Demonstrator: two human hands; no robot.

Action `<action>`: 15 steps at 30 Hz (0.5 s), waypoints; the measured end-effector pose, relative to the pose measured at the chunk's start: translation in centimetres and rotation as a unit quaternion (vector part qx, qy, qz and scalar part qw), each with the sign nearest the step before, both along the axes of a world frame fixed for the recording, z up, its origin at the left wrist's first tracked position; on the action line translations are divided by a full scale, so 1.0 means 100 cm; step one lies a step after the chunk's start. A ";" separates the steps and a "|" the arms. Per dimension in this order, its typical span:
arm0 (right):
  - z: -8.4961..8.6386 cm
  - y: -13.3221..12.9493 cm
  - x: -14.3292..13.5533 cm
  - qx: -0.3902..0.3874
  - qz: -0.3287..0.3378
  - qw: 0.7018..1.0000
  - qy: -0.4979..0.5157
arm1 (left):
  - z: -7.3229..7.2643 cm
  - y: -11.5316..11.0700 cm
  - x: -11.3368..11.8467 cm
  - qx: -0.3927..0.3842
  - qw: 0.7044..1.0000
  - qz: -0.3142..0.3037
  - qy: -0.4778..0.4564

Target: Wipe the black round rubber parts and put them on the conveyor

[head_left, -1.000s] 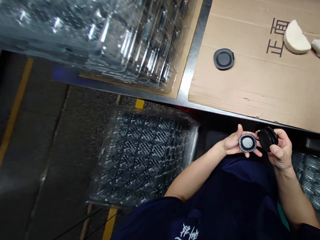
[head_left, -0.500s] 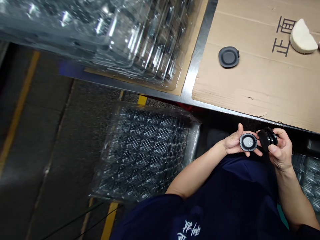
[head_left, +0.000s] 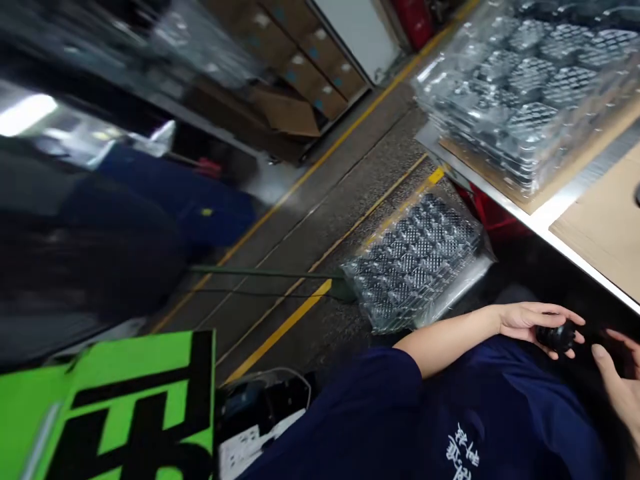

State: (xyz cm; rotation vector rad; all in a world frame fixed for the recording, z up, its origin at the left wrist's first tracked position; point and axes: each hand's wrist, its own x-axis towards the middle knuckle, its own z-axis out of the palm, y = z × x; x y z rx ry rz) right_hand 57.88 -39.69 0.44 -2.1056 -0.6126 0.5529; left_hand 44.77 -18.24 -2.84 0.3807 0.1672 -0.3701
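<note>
- Left hand (head_left: pixel 527 321): fingers curled round a black rounded part (head_left: pixel 556 337), grasping it; part sits at the fingertips, just off the counter's near edge, in front of the torso.
- Right hand (head_left: pixel 617 377): just right of the part and apart from it; thumb and fingers spread, released; cut off by the right edge of view.
- Navy shirt (head_left: pixel 500 420): near side, below the hands, white characters on it.
- Counter (head_left: pixel 555 210): right, beyond the hands; bears a cardboard sheet (head_left: pixel 603 217) and, farther off, a stack of clear trays (head_left: pixel 525 100).
- Second stack of clear trays (head_left: pixel 415 263): low, left of the hands, beside the counter.
- Floor (head_left: pixel 345 207): dark, yellow lines.
- Green panel (head_left: pixel 130 357): near left, large black markings.
- Cardboard boxes (head_left: pixel 320 67): far side; blurred.
</note>
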 end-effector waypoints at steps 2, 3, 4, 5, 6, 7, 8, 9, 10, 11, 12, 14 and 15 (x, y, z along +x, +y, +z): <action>-0.025 0.012 0.014 -0.078 0.016 0.997 0.016 | 0.000 0.021 -0.028 0.033 0.997 0.062 0.023; -0.040 0.018 0.020 -0.100 0.037 0.994 0.020 | 0.002 0.032 -0.044 0.052 0.994 0.089 0.035; -0.057 0.024 0.027 -0.107 0.060 0.992 0.027 | 0.004 0.043 -0.059 0.074 0.989 0.117 0.046; -0.074 0.028 0.032 -0.107 0.074 0.991 0.033 | 0.008 0.056 -0.075 0.099 0.982 0.147 0.058; -0.092 0.032 0.037 -0.112 0.090 0.989 0.045 | 0.013 0.069 -0.089 0.127 0.973 0.181 0.070; -0.109 0.034 0.040 -0.123 0.102 0.985 0.060 | 0.019 0.082 -0.102 0.157 0.959 0.219 0.084; -0.124 0.035 0.042 -0.135 0.114 0.981 0.074 | 0.025 0.096 -0.114 0.185 0.943 0.259 0.099; -0.138 0.035 0.043 -0.150 0.131 0.976 0.087 | 0.032 0.110 -0.123 0.212 0.924 0.297 0.114; -0.148 0.035 0.043 -0.166 0.147 0.970 0.096 | 0.038 0.123 -0.131 0.236 0.905 0.330 0.130; -0.156 0.034 0.042 -0.183 0.164 0.964 0.102 | 0.045 0.136 -0.137 0.259 0.886 0.356 0.145; -0.160 0.034 0.040 -0.199 0.179 0.958 0.104 | 0.052 0.148 -0.141 0.283 0.869 0.375 0.157; -0.162 0.032 0.036 -0.221 0.193 0.950 0.108 | 0.070 0.170 -0.143 0.335 0.837 0.398 0.169; -0.161 0.031 0.033 -0.226 0.195 0.948 0.113 | 0.082 0.180 -0.141 0.366 0.821 0.405 0.166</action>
